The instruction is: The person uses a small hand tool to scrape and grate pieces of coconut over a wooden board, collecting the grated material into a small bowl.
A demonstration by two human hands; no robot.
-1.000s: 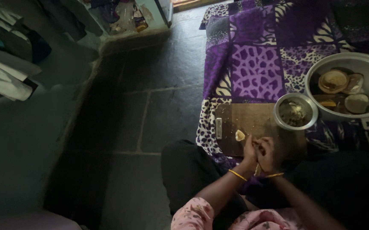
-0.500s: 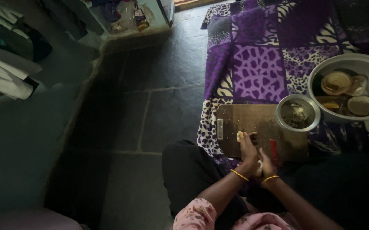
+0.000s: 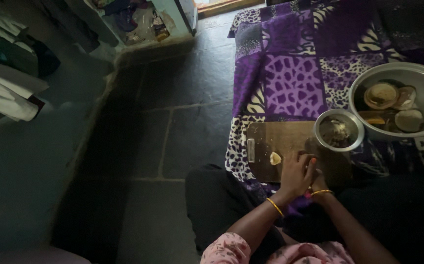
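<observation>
The fingers (image 3: pixel 304 161) of the left hand (image 3: pixel 296 175) lie close together, curled down onto the wooden cutting board (image 3: pixel 280 146), with one orange-painted nail showing at their far tip. Whether they pinch anything beneath them cannot be told in the dim light. The right hand (image 3: pixel 318 182) sits tucked just behind and to the right of those fingers, mostly hidden; its grip cannot be told either. Just left of the fingertips, apart from them, a small pale piece of food (image 3: pixel 275 158) rests on the board. Just beyond the fingers, to the right, stands a small steel bowl (image 3: pixel 340 130) with dark scraps inside. Farther right is a large steel basin (image 3: pixel 401 100) holding round pale slices. Board and bowls lie on a purple patterned cloth (image 3: pixel 295 73).
</observation>
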